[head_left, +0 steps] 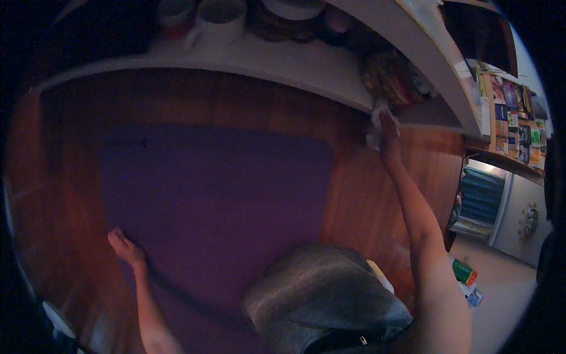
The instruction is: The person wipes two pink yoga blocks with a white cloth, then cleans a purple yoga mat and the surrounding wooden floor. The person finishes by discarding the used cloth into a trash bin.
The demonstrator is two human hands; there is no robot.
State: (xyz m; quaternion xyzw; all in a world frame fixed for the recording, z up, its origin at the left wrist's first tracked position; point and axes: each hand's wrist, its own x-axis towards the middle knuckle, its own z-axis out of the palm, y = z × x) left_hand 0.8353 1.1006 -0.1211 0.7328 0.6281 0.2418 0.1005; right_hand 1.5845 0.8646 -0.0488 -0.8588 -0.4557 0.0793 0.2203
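My right hand [388, 135] reaches far forward and grips a crumpled white cloth or tissue [375, 128]. The cloth is at the front edge of a pale shelf [300, 66], near its right part. To the left, my left hand [126, 248] is by the left edge of a purple mat [216, 186], its fingers drawn together and nothing visible in them. The mat lies on a reddish-brown wooden desk top [362, 194]. Dim light hides the finer detail of both hands.
On the shelf stand a white mug [223, 24], a jar-like container [176, 20] and a dark cluster of small items [391, 79]. An upper shelf board [424, 66] curves overhead. Grey fabric [323, 287] rises at the desk's near side. Colourful packets [464, 272] lie at lower right.
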